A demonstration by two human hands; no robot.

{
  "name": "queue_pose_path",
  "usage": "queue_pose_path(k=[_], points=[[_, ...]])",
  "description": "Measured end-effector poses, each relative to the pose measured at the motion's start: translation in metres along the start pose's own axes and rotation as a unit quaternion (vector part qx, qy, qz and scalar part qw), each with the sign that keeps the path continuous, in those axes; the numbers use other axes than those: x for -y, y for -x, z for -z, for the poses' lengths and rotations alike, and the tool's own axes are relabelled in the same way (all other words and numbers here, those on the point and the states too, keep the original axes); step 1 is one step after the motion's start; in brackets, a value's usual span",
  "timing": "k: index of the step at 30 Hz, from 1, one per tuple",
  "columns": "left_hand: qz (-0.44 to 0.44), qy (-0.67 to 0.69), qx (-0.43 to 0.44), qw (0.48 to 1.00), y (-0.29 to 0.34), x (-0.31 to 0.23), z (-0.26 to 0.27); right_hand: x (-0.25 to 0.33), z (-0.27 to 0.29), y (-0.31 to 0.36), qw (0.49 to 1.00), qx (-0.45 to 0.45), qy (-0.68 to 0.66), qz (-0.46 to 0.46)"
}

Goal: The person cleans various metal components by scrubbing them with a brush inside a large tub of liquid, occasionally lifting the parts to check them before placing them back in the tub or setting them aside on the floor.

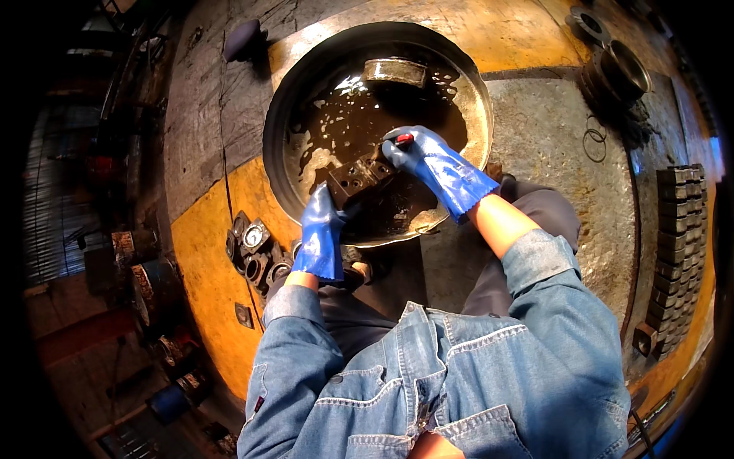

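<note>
A wide round metal pan [277,145] holds dark, foamy liquid. In its near half is a dirty metal part with round holes [355,180], partly wet. My left hand [321,229], in a blue rubber glove, grips this part at its near left edge; the thumb side is in shadow. Above the liquid to the right, my right hand [428,162], gloved alike, is closed around a red-ended object [404,140]. Most of that object is hidden by the fingers, so its kind does not show. A short metal ring [394,72] sits at the pan's far side.
Several small metal parts [256,236] lie on the floor left of my left hand. Metal cylinders [618,73] stand at the far right, with thin rings [594,144] nearer. Stacked metal blocks [677,252] line the right side. A dark rounded object [242,40] is at the far left.
</note>
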State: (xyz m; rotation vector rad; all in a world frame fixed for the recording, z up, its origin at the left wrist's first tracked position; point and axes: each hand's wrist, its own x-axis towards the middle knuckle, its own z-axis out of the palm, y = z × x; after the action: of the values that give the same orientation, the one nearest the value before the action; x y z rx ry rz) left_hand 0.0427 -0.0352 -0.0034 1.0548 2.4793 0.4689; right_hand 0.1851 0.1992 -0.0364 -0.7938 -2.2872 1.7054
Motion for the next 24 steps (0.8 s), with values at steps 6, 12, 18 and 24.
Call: queue_pose_path(k=[6, 12, 18, 24], points=[[-0.004, 0.016, 0.012, 1.000, 0.001, -0.007, 0.005, 0.013, -0.011, 0.018, 0.982, -0.037, 0.165, 0.081], [-0.004, -0.004, 0.016, 1.000, 0.001, 0.001, 0.003, 0.023, -0.009, 0.019, 0.991, -0.013, 0.125, 0.045], [0.019, -0.028, -0.006, 0.999, -0.004, 0.010, -0.007, -0.055, -0.024, -0.031, 0.983, -0.039, -0.170, -0.064], [-0.002, -0.014, -0.023, 1.000, 0.002, 0.019, -0.010, -0.030, -0.004, -0.016, 0.921, 0.047, 0.300, -0.244]])
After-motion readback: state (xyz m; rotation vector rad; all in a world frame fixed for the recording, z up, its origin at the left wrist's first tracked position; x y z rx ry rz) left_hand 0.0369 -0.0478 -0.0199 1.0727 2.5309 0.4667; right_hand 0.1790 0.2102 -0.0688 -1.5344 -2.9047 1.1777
